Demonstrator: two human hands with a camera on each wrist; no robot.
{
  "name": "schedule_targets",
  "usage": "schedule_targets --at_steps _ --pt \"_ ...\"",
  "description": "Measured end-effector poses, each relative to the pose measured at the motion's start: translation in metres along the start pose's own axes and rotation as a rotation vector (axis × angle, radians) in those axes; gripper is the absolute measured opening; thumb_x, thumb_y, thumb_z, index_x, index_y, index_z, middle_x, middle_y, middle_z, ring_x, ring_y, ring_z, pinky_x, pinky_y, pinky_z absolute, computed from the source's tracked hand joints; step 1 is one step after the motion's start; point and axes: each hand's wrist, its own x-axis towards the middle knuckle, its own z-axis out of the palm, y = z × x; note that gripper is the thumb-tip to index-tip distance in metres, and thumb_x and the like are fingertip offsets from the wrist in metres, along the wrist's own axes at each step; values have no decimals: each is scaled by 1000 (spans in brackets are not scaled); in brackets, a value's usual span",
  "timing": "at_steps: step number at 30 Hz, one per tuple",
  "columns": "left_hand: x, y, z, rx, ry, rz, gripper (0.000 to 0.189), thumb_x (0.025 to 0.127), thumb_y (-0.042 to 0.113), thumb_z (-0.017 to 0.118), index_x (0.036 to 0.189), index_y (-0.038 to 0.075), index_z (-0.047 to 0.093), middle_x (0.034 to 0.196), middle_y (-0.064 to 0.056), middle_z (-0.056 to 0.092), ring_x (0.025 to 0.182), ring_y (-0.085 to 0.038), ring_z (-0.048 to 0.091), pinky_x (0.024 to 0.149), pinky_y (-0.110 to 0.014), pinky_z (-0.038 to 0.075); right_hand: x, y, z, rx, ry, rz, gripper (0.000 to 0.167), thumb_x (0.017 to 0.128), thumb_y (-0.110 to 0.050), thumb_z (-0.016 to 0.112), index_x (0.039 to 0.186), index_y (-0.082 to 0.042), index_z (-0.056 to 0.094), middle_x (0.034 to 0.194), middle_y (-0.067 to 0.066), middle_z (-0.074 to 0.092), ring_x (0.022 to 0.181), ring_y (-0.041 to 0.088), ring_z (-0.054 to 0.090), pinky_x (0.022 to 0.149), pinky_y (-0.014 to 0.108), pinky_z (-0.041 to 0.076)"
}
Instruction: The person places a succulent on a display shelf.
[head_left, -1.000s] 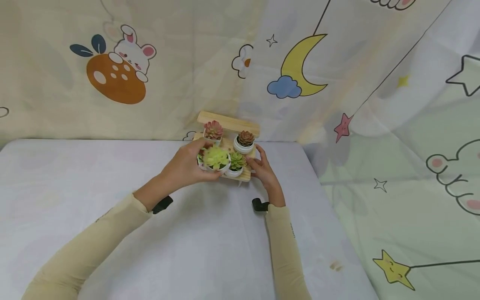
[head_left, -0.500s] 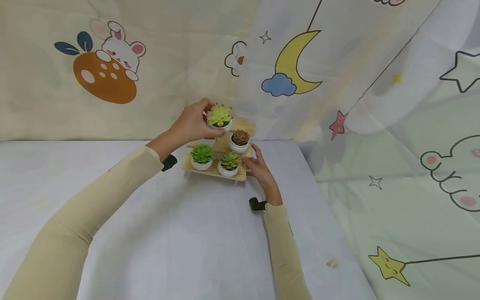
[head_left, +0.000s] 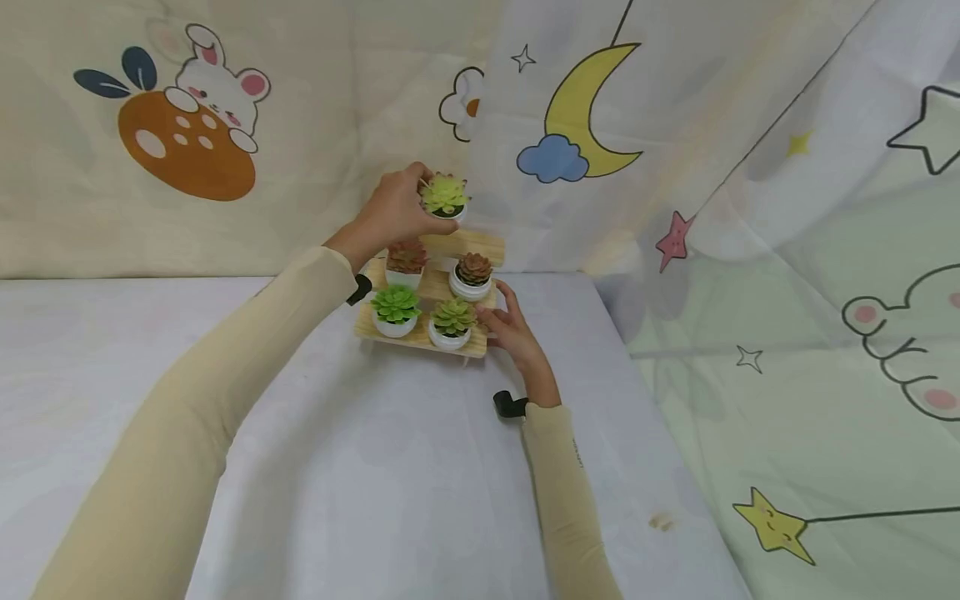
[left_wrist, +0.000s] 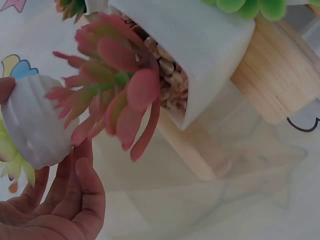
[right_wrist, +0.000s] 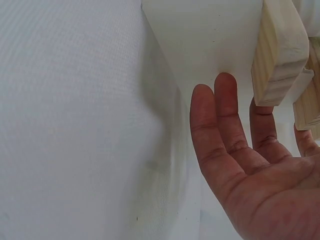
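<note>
My left hand point(head_left: 399, 204) grips a yellow-green potted succulent point(head_left: 444, 196) by its white pot, above the top tier of a stepped wooden plant stand point(head_left: 483, 247). The left wrist view shows its ribbed white pot point(left_wrist: 41, 120) between thumb and fingers. At the stand's right end is my right hand point(head_left: 517, 335), thumb over the front shelf and fingers below it. In the right wrist view the fingers point(right_wrist: 230, 115) reach under the shelf end point(right_wrist: 280, 60). On the middle tier sit a red succulent point(head_left: 407, 257) and a brown one point(head_left: 473, 271).
Two green succulents in white pots, the left one point(head_left: 395, 310) brighter than the right one point(head_left: 452, 321), occupy the front shelf. A white-covered table point(head_left: 390, 467) carries the stand near its back edge. Printed cloth point(head_left: 315, 150) hangs close behind.
My left hand has lifted the yellow-green succulent from before the front shelf, up and back over the top tier. The right hand has stayed at the stand's right end.
</note>
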Motion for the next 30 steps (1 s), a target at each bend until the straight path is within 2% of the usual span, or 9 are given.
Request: schedule_targets --at_steps 6,12,20,26,30 --pt "2 -10 -1 33 9 -42 81 80 41 77 140 2 39 134 -18 50 119 -32 52 99 -45 45 3 -5 15 13 -36 -15 61 101 -28 56 151 -36 22 114 12 59 90 16 62 77 39 54" --pt "1 -17 2 42 -24 -85 80 81 40 77 139 -1 40 133 -19 51 118 -34 52 99 -46 44 0 -4 22 17 -46 -12 60 100 -28 56 150 -35 23 106 7 59 88 16 60 75 38 54" --pt "0 -17 8 79 -27 -96 79 81 40 77 138 -2 42 134 -19 51 118 -34 52 99 -47 44 -4 -3 21 5 -47 -3 60 100 -27 56 150 -36 24 105 7 59 89 17 60 78 40 53" --pt "-3 -22 5 66 -20 -108 81 81 43 75 138 -4 42 132 -20 51 116 -33 51 97 -46 44 -2 -5 25 11 -55 -6 60 101 -25 56 151 -35 23 107 9 59 88 16 60 76 39 53" --pt "-4 -26 8 41 -21 -107 86 80 45 76 141 -3 38 135 -19 49 120 -33 49 101 -46 42 -3 -4 25 4 -55 -1 61 101 -26 56 151 -35 23 110 11 60 89 16 60 75 37 53"
